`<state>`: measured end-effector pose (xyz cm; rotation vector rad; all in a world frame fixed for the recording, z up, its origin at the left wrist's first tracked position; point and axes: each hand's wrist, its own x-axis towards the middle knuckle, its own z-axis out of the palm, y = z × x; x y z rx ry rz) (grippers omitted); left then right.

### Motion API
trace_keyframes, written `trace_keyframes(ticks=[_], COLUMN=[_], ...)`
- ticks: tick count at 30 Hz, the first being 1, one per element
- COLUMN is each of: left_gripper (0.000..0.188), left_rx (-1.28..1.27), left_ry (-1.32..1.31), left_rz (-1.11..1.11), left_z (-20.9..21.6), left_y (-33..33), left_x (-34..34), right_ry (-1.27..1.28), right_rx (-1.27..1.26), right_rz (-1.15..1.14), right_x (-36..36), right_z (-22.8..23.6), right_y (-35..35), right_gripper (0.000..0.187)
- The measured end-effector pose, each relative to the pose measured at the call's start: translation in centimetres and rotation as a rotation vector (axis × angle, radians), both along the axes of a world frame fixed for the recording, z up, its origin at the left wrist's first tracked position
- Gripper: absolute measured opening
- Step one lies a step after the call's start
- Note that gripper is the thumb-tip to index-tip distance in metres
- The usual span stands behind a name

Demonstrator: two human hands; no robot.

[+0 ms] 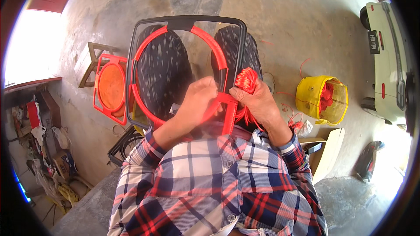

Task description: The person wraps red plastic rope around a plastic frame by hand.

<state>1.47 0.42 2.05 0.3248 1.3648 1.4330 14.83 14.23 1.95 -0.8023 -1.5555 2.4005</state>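
A black rectangular frame [205, 19] with a round inner ring [147, 49] lies across my knees. Red cord is wound tightly round much of the ring, and the frame's near right corner [227, 98] is wrapped in red as well. My right hand [260, 105] is closed round a bundle of red cord [246, 80] beside that corner, with loose red strands hanging below it. Just left of the corner, my left hand [197, 100] is closed, its fingers curled and slightly blurred by motion. Whatever it pinches is hidden, and a smear of red shows beside the fingers.
At left, a red frame with an orange round centre [110, 87] leans by a wooden stool [89, 63]. A yellow bucket [310, 98] with red cord stands at right, near an open cardboard box [329, 153]. A white vehicle [389, 61] stands far right; clutter [48, 148] lies left.
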Motion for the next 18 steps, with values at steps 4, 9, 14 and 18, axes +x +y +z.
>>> trace_keyframes(ticks=[4, 9, 14, 18], left_gripper=[0.009, 0.024, 0.027, 0.027], left_rx=[-0.018, -0.045, -0.05, -0.046], left_ry=[-0.065, -0.213, -0.259, -0.194], left_rz=[-0.012, -0.125, -0.08, -0.08], left_z=[0.3, -0.1, 0.2, 0.7], left_y=[0.2, 0.2, 0.3, 1.1], left_x=[-0.3, -1.1, -0.7, -0.2], right_ry=[0.018, 0.038, 0.033, 0.052], right_rx=[0.003, -0.14, -0.13, -0.16], right_rz=[0.024, -0.047, -0.033, -0.053], right_x=[-0.1, 0.2, 0.1, 0.1], right_z=[0.2, -1.0, -0.7, -0.5], right_y=[0.1, 0.1, 0.3, 0.1], right_gripper=[0.017, 0.019, 0.02, 0.022])
